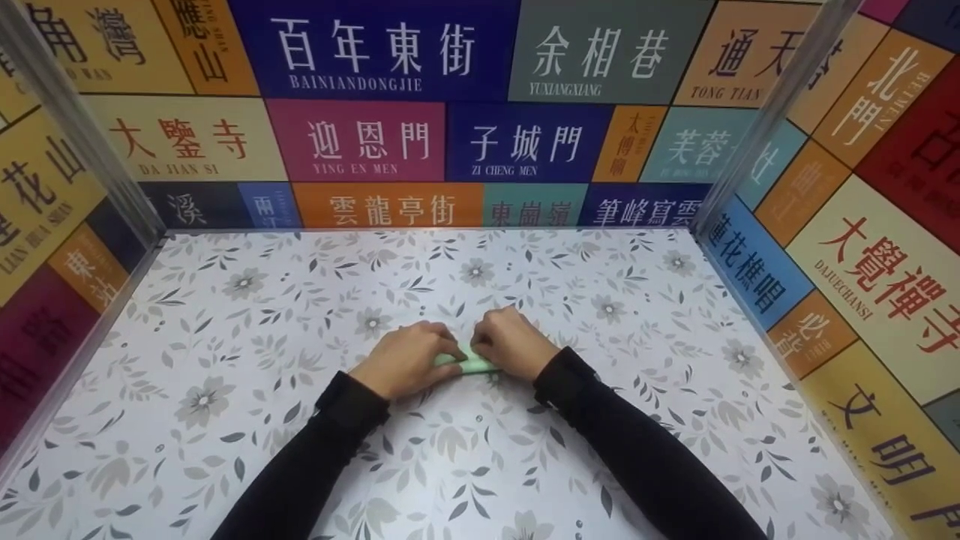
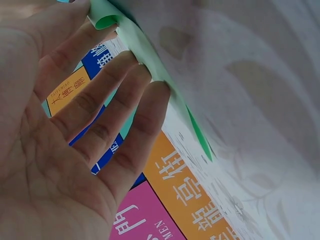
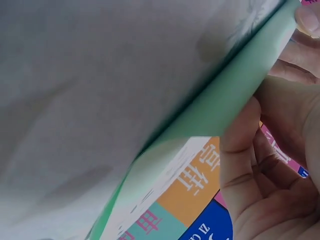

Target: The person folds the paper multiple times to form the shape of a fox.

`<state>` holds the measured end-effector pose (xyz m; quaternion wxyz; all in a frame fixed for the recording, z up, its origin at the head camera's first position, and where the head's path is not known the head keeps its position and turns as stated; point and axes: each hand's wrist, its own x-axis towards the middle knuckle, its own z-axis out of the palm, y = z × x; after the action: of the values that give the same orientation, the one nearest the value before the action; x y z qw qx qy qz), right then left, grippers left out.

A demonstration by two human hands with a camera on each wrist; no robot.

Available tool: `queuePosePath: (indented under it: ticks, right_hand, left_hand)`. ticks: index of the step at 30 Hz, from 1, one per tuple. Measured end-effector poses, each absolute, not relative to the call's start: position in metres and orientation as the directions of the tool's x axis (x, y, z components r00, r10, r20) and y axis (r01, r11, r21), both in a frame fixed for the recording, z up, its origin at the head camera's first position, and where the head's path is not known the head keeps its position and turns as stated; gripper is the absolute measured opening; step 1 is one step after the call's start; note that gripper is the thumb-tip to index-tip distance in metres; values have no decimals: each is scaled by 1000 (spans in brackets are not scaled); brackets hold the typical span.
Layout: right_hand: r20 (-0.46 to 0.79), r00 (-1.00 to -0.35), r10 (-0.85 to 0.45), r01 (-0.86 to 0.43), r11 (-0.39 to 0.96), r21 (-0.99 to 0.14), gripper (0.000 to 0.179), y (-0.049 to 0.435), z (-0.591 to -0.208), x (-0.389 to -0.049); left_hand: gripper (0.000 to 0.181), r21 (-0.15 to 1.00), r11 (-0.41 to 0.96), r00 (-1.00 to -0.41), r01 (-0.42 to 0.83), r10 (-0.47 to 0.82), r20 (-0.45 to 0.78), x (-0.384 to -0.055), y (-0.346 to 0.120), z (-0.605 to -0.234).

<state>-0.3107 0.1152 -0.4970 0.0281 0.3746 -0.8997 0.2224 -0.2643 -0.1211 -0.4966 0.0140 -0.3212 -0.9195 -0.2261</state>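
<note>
A light green sheet of paper (image 1: 478, 365), curled over into a loose roll or fold, lies at the middle of the patterned tabletop. My left hand (image 1: 411, 358) pinches its left part between thumb and forefinger. In the left wrist view, the other fingers (image 2: 145, 112) stretch out fairly straight with their tips against the curled paper (image 2: 145, 50). My right hand (image 1: 516, 346) holds the right part with bent fingers. Seen from the right wrist, the paper (image 3: 225, 102) forms a rounded, open-ended curl beside the right hand (image 3: 280, 195). Both hands partly cover the paper in the head view.
The white tabletop (image 1: 247, 457) carries a grey flower and leaf print. Upright panels with coloured Chinese sign blocks (image 1: 375, 52) stand at the back, left and right. Clear strips (image 1: 780, 105) run along their corners.
</note>
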Motion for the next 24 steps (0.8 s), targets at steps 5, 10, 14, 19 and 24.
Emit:
queuePosePath:
  ticks: [5,10,14,19,24]
  right_hand:
    - [218,-719,-660,-682,611,-402,16,116,-497,-312]
    - [240,-707,-665,-697,599,-395,16,116,-497,-312]
    - [248,-695,-675,-712,598,-368,16,116,-496,-313]
    - [250,-692,-678,-715,593,-370,16,116,-495,-315]
    - [241,-695,-677,-709,592,-382,15,116,-496,-316]
  left_hand:
    - [20,425,697,-808,578,561,180,-263,-120,-495]
    - [18,443,695,-820,566,531,215,-258,-114,-493]
    - [11,438,704,-829,559,492,265,-255,-105,-495]
    - [3,505,710,-871,490,403,279,-253,-95,-498]
    - [9,562,714,-909,417,330,256,-252,-86,-502]
